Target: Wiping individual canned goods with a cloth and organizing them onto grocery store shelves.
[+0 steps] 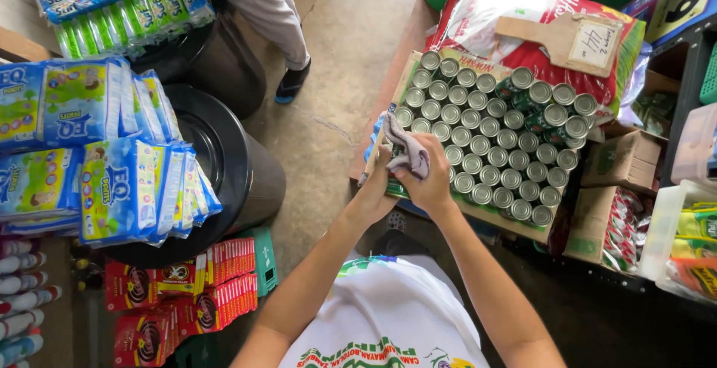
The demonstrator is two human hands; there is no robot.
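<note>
Both hands, left hand (pixel 376 189) and right hand (pixel 427 177), clenched one grey crumpled cloth (pixel 407 147) at the near-left silver round tins (pixel 489 140); wiping worked best tin by tin.

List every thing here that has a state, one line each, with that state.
Cans: upright, lids sealed, packed in rows on an open tray.
Rag: crumpled, held over the cans' near corner.
Right hand: grip closed on the rag.
Left hand: against the tray's edge; grip unclear.
Sack: lying flat behind the cans.
Black bin: upright, packs stacked on top.
Cardboard box: open.
</note>
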